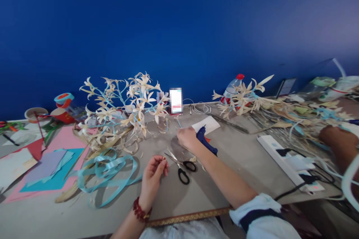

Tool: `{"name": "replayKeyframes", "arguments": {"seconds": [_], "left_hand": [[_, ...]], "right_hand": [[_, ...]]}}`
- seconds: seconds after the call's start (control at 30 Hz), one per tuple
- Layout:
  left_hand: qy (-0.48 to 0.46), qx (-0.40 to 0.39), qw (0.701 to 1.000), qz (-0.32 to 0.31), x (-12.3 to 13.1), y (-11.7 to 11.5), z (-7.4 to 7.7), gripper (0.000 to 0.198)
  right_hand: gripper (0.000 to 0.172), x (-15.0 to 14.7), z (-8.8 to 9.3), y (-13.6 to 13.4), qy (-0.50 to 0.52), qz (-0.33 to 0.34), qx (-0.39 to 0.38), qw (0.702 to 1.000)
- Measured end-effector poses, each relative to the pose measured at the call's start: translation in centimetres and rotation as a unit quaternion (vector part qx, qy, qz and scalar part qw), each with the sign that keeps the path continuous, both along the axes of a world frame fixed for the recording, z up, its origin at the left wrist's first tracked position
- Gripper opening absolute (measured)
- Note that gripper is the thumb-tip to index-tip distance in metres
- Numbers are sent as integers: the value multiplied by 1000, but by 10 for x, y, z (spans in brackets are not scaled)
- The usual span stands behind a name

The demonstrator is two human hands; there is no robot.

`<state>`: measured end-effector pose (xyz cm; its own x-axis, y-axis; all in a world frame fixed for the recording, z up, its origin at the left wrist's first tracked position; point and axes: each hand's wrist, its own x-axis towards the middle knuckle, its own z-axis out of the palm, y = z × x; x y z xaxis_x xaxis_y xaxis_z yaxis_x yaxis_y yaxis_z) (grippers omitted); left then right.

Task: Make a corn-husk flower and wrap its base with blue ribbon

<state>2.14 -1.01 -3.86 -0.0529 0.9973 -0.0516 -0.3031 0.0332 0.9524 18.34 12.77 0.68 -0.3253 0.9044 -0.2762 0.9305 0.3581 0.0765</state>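
My left hand [153, 173], with a red bead bracelet at the wrist, is raised above the grey table [238, 157] and pinches a tiny pale piece between its fingertips. My right hand [187, 137] reaches forward and rests closed on the table beside a blue glue gun [206, 141]; what its fingers hold is hidden. Black-handled scissors [181, 166] lie open between the two hands. A branch of cream paper flowers on light blue stems [126, 104] lies just beyond, to the left.
Light blue ribbon [108, 170] coils at the left by coloured paper sheets [53, 168]. A white power strip [283, 157] with black plugs sits right. More cream flowers [246, 99], a plastic bottle [232, 87] and another person's arm [340, 143] are at the right.
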Motion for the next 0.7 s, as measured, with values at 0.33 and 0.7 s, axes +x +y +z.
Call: {"name": "replayKeyframes", "arguments": {"seconds": [0.33, 0.7], "left_hand": [[4, -4, 1000, 4, -1, -1, -2, 20], [7, -9, 1000, 15, -2, -1, 1, 23]], "right_hand": [[32, 11, 1, 5, -23, 19, -4, 1000], [33, 0, -1, 1, -23, 21, -6, 999]]}}
